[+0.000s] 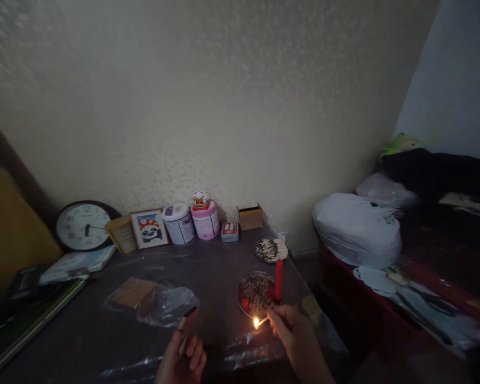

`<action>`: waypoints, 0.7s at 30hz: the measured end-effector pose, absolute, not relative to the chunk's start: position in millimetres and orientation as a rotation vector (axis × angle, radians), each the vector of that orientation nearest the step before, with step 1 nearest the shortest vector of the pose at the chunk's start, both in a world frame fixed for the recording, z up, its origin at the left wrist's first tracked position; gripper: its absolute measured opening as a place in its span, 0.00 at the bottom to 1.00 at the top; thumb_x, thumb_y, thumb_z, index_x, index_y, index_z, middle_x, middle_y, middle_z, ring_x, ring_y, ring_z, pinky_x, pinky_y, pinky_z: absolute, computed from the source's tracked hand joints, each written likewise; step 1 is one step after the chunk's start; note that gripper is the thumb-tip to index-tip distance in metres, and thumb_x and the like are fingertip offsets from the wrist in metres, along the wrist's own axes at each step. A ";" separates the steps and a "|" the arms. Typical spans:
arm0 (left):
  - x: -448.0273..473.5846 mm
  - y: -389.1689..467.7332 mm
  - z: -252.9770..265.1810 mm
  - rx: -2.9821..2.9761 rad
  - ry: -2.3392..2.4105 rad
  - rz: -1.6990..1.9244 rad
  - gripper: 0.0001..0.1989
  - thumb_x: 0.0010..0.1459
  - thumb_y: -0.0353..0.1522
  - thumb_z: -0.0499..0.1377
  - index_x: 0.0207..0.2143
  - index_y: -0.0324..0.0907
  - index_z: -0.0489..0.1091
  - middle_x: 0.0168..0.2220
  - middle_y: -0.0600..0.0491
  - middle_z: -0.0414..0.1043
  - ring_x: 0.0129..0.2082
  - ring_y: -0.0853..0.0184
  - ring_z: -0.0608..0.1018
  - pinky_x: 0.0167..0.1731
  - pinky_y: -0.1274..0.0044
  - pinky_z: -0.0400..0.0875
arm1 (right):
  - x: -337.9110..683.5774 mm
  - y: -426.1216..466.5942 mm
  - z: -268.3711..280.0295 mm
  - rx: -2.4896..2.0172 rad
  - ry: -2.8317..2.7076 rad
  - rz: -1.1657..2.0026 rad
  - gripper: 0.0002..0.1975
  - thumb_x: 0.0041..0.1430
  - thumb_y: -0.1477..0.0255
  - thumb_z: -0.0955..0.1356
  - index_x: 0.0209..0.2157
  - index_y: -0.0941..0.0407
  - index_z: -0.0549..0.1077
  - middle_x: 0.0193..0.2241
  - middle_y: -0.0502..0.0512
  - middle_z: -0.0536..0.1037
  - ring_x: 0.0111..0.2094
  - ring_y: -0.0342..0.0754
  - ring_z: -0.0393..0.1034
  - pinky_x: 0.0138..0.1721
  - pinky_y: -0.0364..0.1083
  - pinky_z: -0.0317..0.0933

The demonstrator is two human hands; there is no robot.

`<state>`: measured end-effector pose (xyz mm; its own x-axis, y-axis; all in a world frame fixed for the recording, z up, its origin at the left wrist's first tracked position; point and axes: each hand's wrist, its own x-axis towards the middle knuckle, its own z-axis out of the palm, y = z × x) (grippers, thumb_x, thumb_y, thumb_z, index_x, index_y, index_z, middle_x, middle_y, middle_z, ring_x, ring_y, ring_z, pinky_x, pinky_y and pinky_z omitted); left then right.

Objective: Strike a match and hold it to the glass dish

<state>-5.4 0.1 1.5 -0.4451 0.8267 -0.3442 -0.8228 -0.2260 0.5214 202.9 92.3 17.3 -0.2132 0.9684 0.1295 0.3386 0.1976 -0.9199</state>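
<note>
My right hand [294,328] pinches a burning match [261,321], its flame just below a round metal dish [251,285] strewn with spent matches. A red candle [279,278] stands upright at the dish's right edge, unlit. My left hand [183,358] holds a matchbox [188,322] near the table's front edge. Both hands are low in the head view, about a hand's width apart.
A second dish of matches [270,249] lies behind the candle. A plastic bag with wooden sticks [152,298] lies to the left. Along the wall stand a clock [83,226], a framed panda picture [149,228], two tins [192,223] and a small box [250,217]. Bags are piled on the right [356,229].
</note>
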 end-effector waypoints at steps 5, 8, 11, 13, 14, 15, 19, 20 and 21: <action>-2.9 -1.9 6.8 -0.003 0.796 1.867 0.16 0.30 0.40 0.73 0.21 0.44 0.73 0.14 0.62 0.61 0.13 0.78 0.60 0.15 0.83 0.58 | 202.4 92.5 20.9 -1.234 -1.705 0.999 0.16 0.55 0.61 0.63 0.20 0.56 0.66 0.18 0.49 0.68 0.24 0.46 0.65 0.27 0.42 0.57; -2.7 -1.6 8.6 -0.010 0.816 1.849 0.18 0.29 0.40 0.73 0.24 0.44 0.74 0.14 0.62 0.61 0.13 0.77 0.61 0.16 0.83 0.58 | 202.0 92.7 21.2 -1.239 -1.697 0.989 0.16 0.55 0.60 0.63 0.20 0.56 0.66 0.18 0.48 0.67 0.23 0.46 0.64 0.27 0.42 0.56; -3.6 -0.9 7.4 -0.036 0.840 1.847 0.17 0.29 0.41 0.73 0.20 0.44 0.72 0.14 0.62 0.62 0.13 0.77 0.61 0.16 0.82 0.59 | 201.4 93.6 19.6 -1.250 -1.700 0.993 0.16 0.55 0.61 0.62 0.20 0.55 0.66 0.17 0.48 0.66 0.23 0.46 0.64 0.26 0.42 0.56; -4.5 -0.7 6.2 -0.059 0.861 1.833 0.19 0.26 0.41 0.74 0.17 0.43 0.69 0.14 0.62 0.62 0.13 0.77 0.60 0.16 0.82 0.59 | 201.2 94.3 18.1 -1.248 -1.711 0.997 0.16 0.56 0.61 0.62 0.20 0.55 0.65 0.17 0.47 0.66 0.23 0.45 0.63 0.26 0.42 0.55; -4.9 -0.8 5.7 -0.066 0.872 1.825 0.20 0.25 0.41 0.74 0.17 0.43 0.69 0.14 0.62 0.62 0.13 0.77 0.60 0.16 0.82 0.59 | 201.2 94.6 17.4 -1.246 -1.717 0.995 0.16 0.56 0.61 0.62 0.20 0.56 0.65 0.17 0.47 0.66 0.23 0.45 0.63 0.26 0.42 0.55; -5.3 -1.0 5.4 -0.070 0.880 1.818 0.20 0.24 0.41 0.74 0.18 0.44 0.69 0.14 0.62 0.62 0.13 0.76 0.61 0.16 0.81 0.60 | 201.4 94.7 16.8 -1.244 -1.723 0.992 0.16 0.56 0.61 0.62 0.20 0.56 0.65 0.17 0.47 0.66 0.23 0.45 0.63 0.26 0.42 0.55; -6.2 -1.9 4.6 -0.048 0.848 1.825 0.19 0.28 0.41 0.73 0.17 0.43 0.67 0.14 0.62 0.60 0.13 0.77 0.61 0.17 0.81 0.61 | 202.5 94.0 16.2 -1.239 -1.725 0.986 0.16 0.57 0.62 0.62 0.21 0.56 0.65 0.18 0.47 0.66 0.23 0.45 0.63 0.27 0.42 0.55; -6.5 -2.0 4.2 -0.039 0.850 1.820 0.19 0.29 0.41 0.73 0.17 0.43 0.67 0.14 0.62 0.60 0.13 0.77 0.61 0.17 0.81 0.60 | 202.7 93.7 16.4 -1.237 -1.728 0.983 0.16 0.57 0.61 0.62 0.20 0.56 0.65 0.18 0.47 0.66 0.23 0.45 0.63 0.27 0.42 0.55; -6.8 -2.1 3.8 -0.027 0.859 1.813 0.19 0.30 0.41 0.73 0.18 0.43 0.68 0.14 0.62 0.59 0.14 0.76 0.61 0.17 0.81 0.60 | 202.8 93.5 16.8 -1.235 -1.729 0.979 0.16 0.57 0.61 0.62 0.20 0.56 0.65 0.18 0.47 0.66 0.23 0.45 0.63 0.27 0.42 0.55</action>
